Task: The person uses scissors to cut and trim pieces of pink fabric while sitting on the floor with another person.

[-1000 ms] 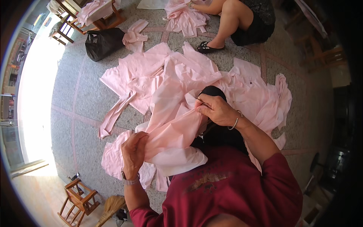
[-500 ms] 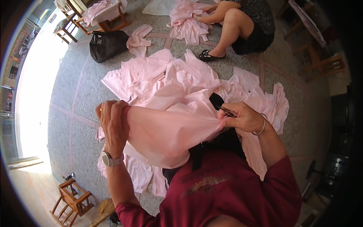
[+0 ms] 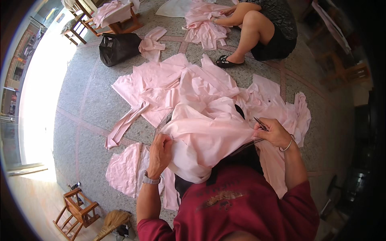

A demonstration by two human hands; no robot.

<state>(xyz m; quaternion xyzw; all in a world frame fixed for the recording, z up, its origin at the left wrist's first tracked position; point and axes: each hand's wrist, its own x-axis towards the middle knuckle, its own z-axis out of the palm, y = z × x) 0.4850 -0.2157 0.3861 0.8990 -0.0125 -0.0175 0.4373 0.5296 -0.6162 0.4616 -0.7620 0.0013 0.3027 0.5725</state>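
Note:
A pale pink garment (image 3: pixel 209 130) lies draped over my lap, with folds hanging slack between my two hands. My left hand (image 3: pixel 161 154) pinches its left edge, fingers closed, the fingertips partly hidden by the cloth. At the right edge, my right hand (image 3: pixel 275 133) grips the fabric. The same hand also holds small dark thread snips (image 3: pixel 261 123), whose pointed tips stick out above the fingers. Beyond my knees a large heap of pink garments (image 3: pixel 161 80) is spread on the floor.
More pink pieces (image 3: pixel 124 170) lie at my left, others (image 3: pixel 273 100) at the right. A black bag (image 3: pixel 118 48) stands far left. Another person (image 3: pixel 257 30) sits beyond the heap, handling pink cloth. A small wooden chair (image 3: pixel 78 211) and a straw broom (image 3: pixel 114 225) are at the lower left.
My left hand has moved right and nearer to me, and my right hand a little to the right. The stretched cloth has gone slack, uncovering pink pieces on the floor at the left.

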